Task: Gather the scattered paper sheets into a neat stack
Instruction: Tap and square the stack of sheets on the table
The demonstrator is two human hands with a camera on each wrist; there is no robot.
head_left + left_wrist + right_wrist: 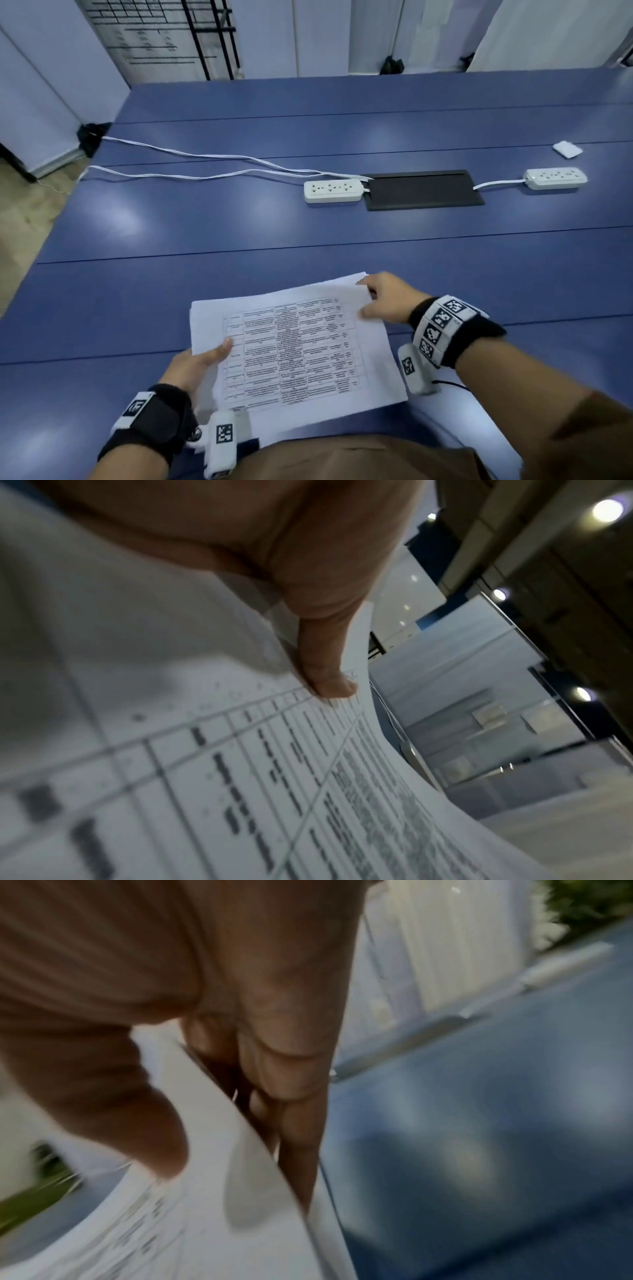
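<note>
A stack of white paper sheets (298, 346), its top sheet printed with a table, lies near the front edge of the blue table (239, 219). My left hand (202, 359) holds the stack's left side, thumb on top (329, 674) and the other fingers hidden underneath. My right hand (383, 301) pinches the far right corner, thumb on the paper (143, 1123) and fingers (294, 1096) behind the sheets' edge. The sheet edges at the far side are slightly fanned. The paper (240, 791) fills the left wrist view and curves upward.
Two white power strips (334, 191) (555, 178) with white cables flank a black cable hatch (423, 189) mid-table. A small white pad (567, 149) lies at the far right. White partitions stand behind the table.
</note>
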